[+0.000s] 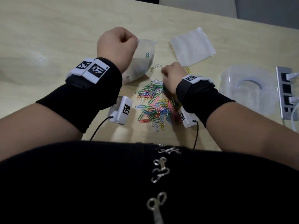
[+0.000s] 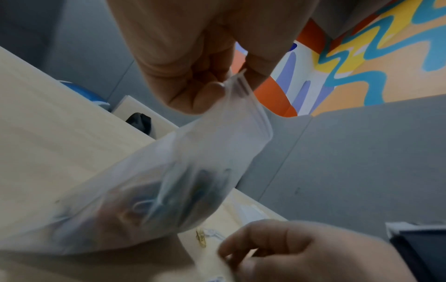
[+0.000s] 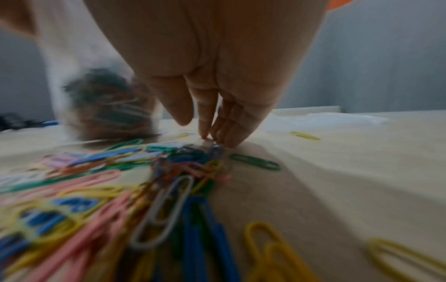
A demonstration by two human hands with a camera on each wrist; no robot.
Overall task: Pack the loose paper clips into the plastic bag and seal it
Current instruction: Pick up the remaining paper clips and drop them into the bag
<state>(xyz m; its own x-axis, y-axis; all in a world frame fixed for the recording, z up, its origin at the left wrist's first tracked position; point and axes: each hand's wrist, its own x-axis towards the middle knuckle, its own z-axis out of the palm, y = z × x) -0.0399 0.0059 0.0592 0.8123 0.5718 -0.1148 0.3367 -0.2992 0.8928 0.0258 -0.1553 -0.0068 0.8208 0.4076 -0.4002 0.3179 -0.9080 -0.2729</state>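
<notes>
Head view, multicoloured paper clips [image 1: 155, 102], heaped

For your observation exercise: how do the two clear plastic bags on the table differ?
The held bag hangs upright, pinched at its top edge by the left hand; the spare bag lies flat, untouched. The held bag bulges with paper clips; the spare bag looks empty. Both are clear plastic.

Pale wood-grain worktop [image 1: 48, 38]. Heap of coloured paper clips [image 1: 153, 102] near the middle; part-filled plastic bag [image 1: 142, 62] resting just beyond; flat empty bag [image 1: 192, 46] far right; clear plastic box [image 1: 249, 88] and grey port strip [image 1: 286, 92] at right edge.
</notes>
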